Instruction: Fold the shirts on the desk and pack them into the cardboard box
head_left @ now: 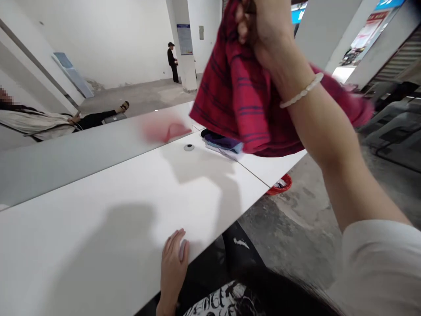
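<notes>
My right hand [255, 26] is raised at the top of the view, its fingers closed on a red plaid cloth garment [250, 96]. The garment hangs in folds above the table, and its right end is smeared by motion. Its exact kind does not show. My left hand [175, 252] lies flat near the front edge of the white table [138, 184], fingers stretched out, holding nothing. Behind the hanging cloth, a small stack of folded clothes [222, 141], dark and light blue, sits on the tabletop, partly covered from view.
A low divider panel [82, 153] runs along the table's back, with a cable-hole cover [189, 148] before it. A red basket [281, 184] stands on the floor beyond the front edge. One person [26, 120] is at far left, another [173, 62] near a pillar. Grey chairs [394, 127] stand right.
</notes>
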### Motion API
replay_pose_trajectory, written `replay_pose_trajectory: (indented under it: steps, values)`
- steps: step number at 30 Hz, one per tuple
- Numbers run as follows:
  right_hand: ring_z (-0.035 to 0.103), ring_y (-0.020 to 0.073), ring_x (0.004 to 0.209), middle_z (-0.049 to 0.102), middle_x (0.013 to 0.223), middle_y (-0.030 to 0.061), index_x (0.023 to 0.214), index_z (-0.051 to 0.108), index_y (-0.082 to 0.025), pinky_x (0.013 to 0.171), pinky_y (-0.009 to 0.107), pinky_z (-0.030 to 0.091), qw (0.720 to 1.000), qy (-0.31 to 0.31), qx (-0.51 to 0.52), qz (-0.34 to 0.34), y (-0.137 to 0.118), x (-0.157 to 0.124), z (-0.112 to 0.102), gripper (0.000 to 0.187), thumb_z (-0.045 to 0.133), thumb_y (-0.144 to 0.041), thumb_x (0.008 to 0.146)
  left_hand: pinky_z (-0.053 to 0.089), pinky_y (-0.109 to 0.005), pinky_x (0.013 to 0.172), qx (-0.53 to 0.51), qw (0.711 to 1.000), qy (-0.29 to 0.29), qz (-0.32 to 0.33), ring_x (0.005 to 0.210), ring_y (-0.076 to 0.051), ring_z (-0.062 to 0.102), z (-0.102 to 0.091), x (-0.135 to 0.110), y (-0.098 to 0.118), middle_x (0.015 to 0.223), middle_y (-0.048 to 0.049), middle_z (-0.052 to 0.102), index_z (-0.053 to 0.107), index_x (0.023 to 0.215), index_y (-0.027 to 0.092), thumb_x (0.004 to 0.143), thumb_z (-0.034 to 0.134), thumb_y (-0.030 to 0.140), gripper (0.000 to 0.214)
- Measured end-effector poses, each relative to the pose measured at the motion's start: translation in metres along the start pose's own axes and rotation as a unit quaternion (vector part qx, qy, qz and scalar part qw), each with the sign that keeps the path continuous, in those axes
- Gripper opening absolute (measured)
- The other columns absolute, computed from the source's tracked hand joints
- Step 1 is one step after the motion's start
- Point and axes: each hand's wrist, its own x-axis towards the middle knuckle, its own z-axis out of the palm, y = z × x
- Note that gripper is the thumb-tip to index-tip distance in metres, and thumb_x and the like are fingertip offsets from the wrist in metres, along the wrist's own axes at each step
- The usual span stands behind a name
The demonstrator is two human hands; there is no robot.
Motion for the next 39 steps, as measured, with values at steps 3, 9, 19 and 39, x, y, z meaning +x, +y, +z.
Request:
replay_pose_trajectory:
  steps: [3,9,19,39]
  values:
    - [0.063,0.0061,0.069,0.06,0.078,-0.0105,0.088,0.046,-0.019,0.065,0.018,0.047,0.983,-0.125,-0.084,-0.1,0.013,-0.034,0.025,0.015,0.038,-0.028,0.097,0.053,-0.037,0.086,-0.09,0.986,0.02,-0.139,0.115,-0.024,0.058,-0.014,0.002,0.008,0.125,-0.0089,0.062,0.057,0.119,0.021,0.092,0.045,0.039,0.034]
    - [0.059,0.0135,0.074,0.064,0.082,0.0019,0.088,0.059,-0.019,0.071,0.026,0.046,0.803,-0.309,-0.452,-0.233,0.081,-0.135,0.031,0.015,0.048,-0.027,0.094,0.053,-0.025,0.06,-0.149,0.955,0.079,-0.243,0.101,-0.022,0.064,-0.029,-0.006,0.013,0.113,-0.0079,0.067,0.064,0.106,0.021,0.089,0.048,0.046,0.035]
    - [0.064,0.0228,0.07,0.068,0.082,0.005,0.089,0.059,-0.026,0.064,0.034,0.05,0.89,-0.029,-0.441,0.114,0.22,-0.338,-0.044,0.021,0.041,-0.036,0.091,0.051,-0.033,0.076,-0.067,0.998,0.006,-0.01,0.084,-0.019,0.064,-0.006,0.023,0.036,0.086,-0.0045,0.068,0.063,0.09,0.021,0.092,0.047,0.03,0.019]
    - [0.063,0.0193,0.085,0.066,0.098,0.0089,0.111,0.058,-0.018,0.077,0.032,0.051,0.929,-0.009,-0.348,0.13,0.22,-0.388,-0.017,0.027,0.043,-0.034,0.094,0.05,-0.026,0.066,-0.295,0.921,0.16,-0.199,0.076,-0.016,0.06,-0.071,0.126,0.032,0.083,-0.0025,0.063,0.058,0.094,0.018,0.086,0.046,0.053,0.038]
